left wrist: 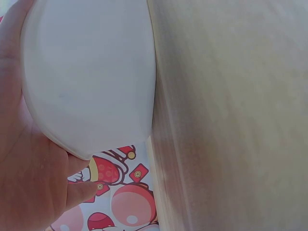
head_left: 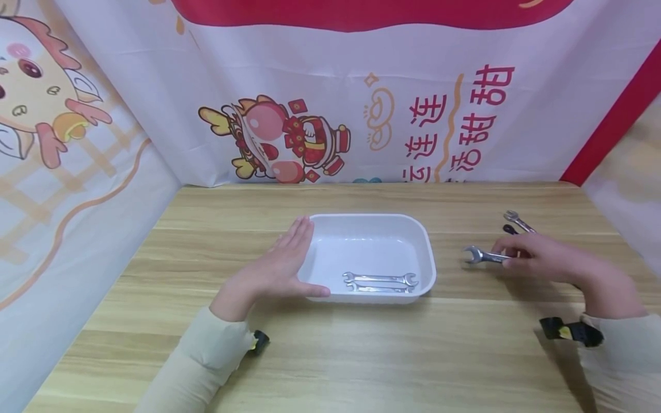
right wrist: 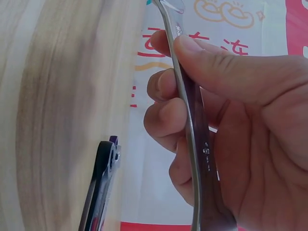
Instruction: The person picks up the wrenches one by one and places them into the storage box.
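Note:
A white plastic tray [head_left: 379,222] sits on the wooden table, with a few silver wrenches [head_left: 384,279] lying along its near side. My left hand [head_left: 281,267] rests on the tray's left end, thumb stretched over the near rim and fingers straight toward the far corner. In the left wrist view, the palm lies against the tray's rim. To the right of the tray, my right hand [head_left: 542,258] grips a silver combination wrench [right wrist: 190,115] between thumb and curled fingers. Its open-ended head points left toward the tray.
Beyond the right hand lie another silver wrench [head_left: 518,221] and a black-ended tool [head_left: 509,229], partly hidden by the hand. A printed cloth [head_left: 310,69] hangs at the table's back edge, with more cloth [head_left: 77,189] on the left side.

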{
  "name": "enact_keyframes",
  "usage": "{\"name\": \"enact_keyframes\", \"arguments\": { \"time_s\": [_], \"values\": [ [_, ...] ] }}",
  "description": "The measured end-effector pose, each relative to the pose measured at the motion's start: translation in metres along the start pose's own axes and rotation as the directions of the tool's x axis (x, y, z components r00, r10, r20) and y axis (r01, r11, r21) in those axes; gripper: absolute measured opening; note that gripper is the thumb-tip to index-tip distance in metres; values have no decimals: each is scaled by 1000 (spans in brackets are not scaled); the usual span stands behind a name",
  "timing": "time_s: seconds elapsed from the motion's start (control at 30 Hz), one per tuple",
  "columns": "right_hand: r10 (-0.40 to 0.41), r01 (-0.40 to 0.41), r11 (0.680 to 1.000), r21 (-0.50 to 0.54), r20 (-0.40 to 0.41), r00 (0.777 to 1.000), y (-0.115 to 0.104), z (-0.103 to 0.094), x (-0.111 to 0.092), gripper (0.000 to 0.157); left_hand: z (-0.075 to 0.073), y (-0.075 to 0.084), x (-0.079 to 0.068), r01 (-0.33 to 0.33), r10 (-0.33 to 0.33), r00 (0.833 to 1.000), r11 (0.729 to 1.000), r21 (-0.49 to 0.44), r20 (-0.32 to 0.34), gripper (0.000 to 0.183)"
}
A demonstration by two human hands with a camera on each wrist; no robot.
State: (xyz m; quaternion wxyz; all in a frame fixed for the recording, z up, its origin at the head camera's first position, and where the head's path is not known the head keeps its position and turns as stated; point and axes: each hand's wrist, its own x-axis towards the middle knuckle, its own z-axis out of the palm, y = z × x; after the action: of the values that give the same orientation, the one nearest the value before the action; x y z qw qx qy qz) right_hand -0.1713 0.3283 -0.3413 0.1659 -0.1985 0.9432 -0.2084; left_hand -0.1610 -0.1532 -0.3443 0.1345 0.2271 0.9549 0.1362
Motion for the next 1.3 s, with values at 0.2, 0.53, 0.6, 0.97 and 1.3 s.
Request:
{"name": "enact_keyframes", "arguments": {
  "time_s": [0.2,0.53,0.6,0.97,1.3],
  "values": [
    [-4,4,1000,-5,-5,1000,-3,-4,-2,17,0,0,0,-1,1,1000,1000,0,-2,133],
    [-16,16,1000,-2,-21,1000,-8,-8,-7,18,-1,0,1,0,0,1000,1000,11,7,134],
    [-13,13,1000,-5,-25,1000,-9,-9,-7,18,-1,0,1,1,-1,1000,1000,12,6,134],
    [-16,15,1000,-26,-32,999,-13,-11,-10,19,-1,-1,0,2,-2,1000,1000,9,7,135],
    [-31,29,999,-45,-43,999,-18,-12,-11,20,1,-2,1,-2,2,1000,1000,13,-4,134]
  ]
}}
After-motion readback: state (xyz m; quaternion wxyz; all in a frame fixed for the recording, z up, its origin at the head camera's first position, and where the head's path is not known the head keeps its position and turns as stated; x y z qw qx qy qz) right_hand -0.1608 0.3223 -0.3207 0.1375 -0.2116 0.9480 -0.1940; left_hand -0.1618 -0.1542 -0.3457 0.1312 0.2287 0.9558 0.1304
